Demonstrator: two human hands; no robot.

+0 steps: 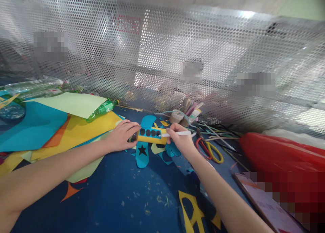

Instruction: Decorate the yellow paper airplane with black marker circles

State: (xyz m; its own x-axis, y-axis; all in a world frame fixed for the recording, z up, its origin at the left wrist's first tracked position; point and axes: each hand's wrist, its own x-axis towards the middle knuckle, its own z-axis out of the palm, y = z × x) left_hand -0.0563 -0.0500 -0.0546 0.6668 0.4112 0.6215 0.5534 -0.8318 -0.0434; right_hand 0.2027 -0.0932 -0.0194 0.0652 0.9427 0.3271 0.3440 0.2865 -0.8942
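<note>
A paper toy airplane (145, 139) lies on the blue table, its yellow tube body crossed by blue wings. One wing bears a black star (142, 150), and a blue strip on the body carries a row of black dots. My left hand (124, 134) grips the tube's left end between thumb and fingers. In my right hand (180, 138) is a white marker pen (184, 133), pinched near its tip. That tip meets the body close to the rightmost dot. Blue and pale paper scraps (157, 149) lie around the tail, partly under the plane.
Scissors (208, 149) with red and yellow handles lie right of my right hand. Colored paper sheets (76, 128) and a green bottle (103, 109) are at left. Behind stand a cup (176, 116) and a perforated metal screen (162, 50). A red bag (271, 153) lies right.
</note>
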